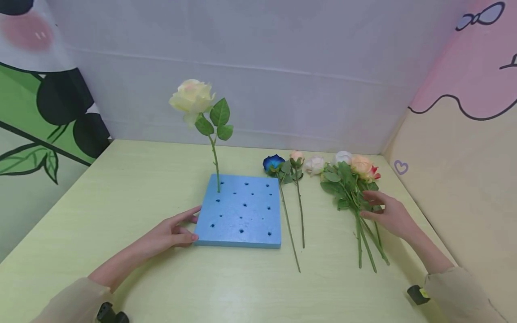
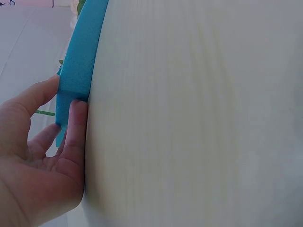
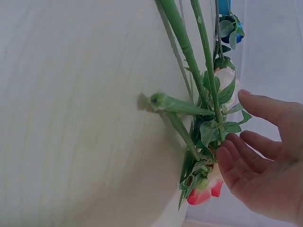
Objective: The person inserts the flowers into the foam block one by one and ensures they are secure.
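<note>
At lower left of the head view, one left hand (image 1: 161, 235) has thumb and fingers spread, tips touching the side of one blue foam block (image 1: 233, 210), just below centre. The block is flat, squarish, dotted with holes; one cream rose (image 1: 191, 98) — full-headed, leafy — stands in its upper-left part. Right of centre lie one blue rose (image 1: 273, 163) and one peach rose (image 1: 296, 156). At right lies one bunch of flowers (image 1: 346, 172) — overlapping heads, hard to count — and one right hand (image 1: 392, 217) over its stems, thumb and fingers apart, contact unclear.
</note>
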